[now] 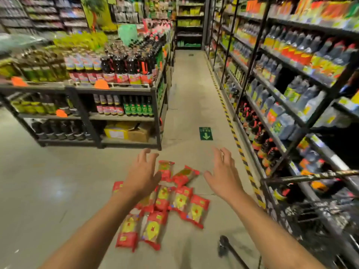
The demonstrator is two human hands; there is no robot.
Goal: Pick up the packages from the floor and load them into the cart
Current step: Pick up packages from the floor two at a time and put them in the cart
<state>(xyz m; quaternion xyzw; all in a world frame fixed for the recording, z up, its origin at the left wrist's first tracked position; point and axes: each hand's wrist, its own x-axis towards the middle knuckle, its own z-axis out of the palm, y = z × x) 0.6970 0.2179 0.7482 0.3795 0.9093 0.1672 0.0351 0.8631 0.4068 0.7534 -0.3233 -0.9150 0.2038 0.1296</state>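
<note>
Several red and yellow packages lie scattered in a loose pile on the grey shop floor, straight below me. My left hand hovers over the pile's upper left with fingers spread, holding nothing. Just right of the pile, my right hand is also spread and empty, above bare floor. A black wire cart stands at the right, its handle bar level with my right forearm and its basket partly cut off by the frame edge.
A tall shelf rack of bottles lines the right side behind yellow-black floor tape. A low shelf island with bottles and cardboard boxes stands at the left. The aisle floor with a green arrow sign runs between them.
</note>
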